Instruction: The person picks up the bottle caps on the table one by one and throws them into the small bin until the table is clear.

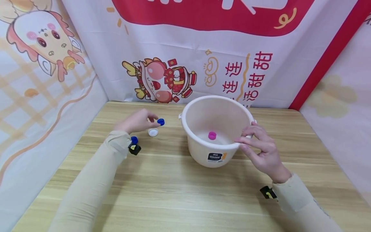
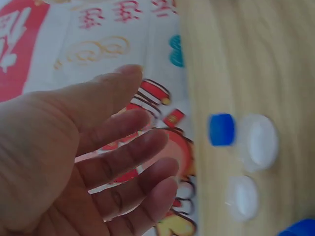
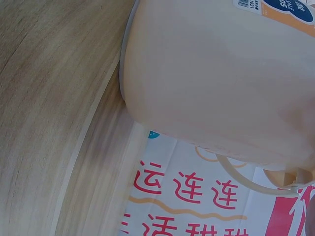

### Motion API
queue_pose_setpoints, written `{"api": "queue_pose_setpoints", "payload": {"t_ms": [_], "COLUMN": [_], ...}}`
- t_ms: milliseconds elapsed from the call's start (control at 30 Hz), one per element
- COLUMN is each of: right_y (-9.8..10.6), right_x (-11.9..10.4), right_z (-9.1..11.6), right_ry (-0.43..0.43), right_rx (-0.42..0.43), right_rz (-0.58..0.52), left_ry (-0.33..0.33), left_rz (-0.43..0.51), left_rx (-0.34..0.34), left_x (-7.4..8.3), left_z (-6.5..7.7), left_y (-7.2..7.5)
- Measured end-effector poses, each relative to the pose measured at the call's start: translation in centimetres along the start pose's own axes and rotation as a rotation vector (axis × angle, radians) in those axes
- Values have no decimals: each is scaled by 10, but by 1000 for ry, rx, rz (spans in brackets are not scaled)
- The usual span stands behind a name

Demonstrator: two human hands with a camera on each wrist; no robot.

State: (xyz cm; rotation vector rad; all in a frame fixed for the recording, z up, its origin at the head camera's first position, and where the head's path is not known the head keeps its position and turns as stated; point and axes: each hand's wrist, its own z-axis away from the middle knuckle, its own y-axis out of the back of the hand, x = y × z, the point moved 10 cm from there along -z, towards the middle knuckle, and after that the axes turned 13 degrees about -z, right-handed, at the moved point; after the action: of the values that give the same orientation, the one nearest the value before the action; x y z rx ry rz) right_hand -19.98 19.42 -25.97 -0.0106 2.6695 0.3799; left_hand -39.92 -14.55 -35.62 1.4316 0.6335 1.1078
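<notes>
My left hand [image 1: 139, 120] reaches over the table, fingertips close by a blue bottle cap [image 1: 160, 121]. In the left wrist view its fingers are spread and relaxed with nothing between them, and that blue cap [image 2: 222, 130] lies apart from them. A white cap [image 1: 153, 132] is just under the hand, and a second white cap [image 2: 243, 198] shows in the left wrist view. Another blue cap [image 1: 134, 140] sits near the left wrist. My right hand [image 1: 261, 149] grips the near right rim of a cream bucket [image 1: 200, 149]. Inside, a pink cap [image 1: 212, 135] rests on the bottom.
The bucket stands on a wooden table [image 1: 174, 190], right of the caps. Its handle [image 3: 251, 184] hangs at the side in the right wrist view. A printed cloth [image 1: 188, 45] rises behind the table, with more printed cloth at the left and right sides.
</notes>
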Motion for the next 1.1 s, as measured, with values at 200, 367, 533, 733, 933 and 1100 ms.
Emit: {"api": "queue_pose_setpoints", "payload": {"t_ms": [200, 367, 533, 733, 933, 1100], "right_y": [-1, -2, -2, -2, -2, -2], "right_x": [0, -1, -2, -1, -1, 0], "right_z": [0, -2, -2, -1, 0, 1], "right_ry": [0, -5, 2, 12, 29, 32], "right_rx": [-3, -6, -2, 1, 7, 8], "right_rz": [-3, 4, 3, 6, 0, 2], "left_ry": [60, 87, 109, 133, 118, 98], "left_rz": [-12, -13, -23, -57, -92, -138], "left_rx": [-7, -26, -37, -35, -22, 16], "left_x": [-30, -37, -41, -44, -38, -33], "left_z": [-4, -5, -7, -8, -5, -6], "left_y": [-24, -39, -50, -57, -58, -58]}}
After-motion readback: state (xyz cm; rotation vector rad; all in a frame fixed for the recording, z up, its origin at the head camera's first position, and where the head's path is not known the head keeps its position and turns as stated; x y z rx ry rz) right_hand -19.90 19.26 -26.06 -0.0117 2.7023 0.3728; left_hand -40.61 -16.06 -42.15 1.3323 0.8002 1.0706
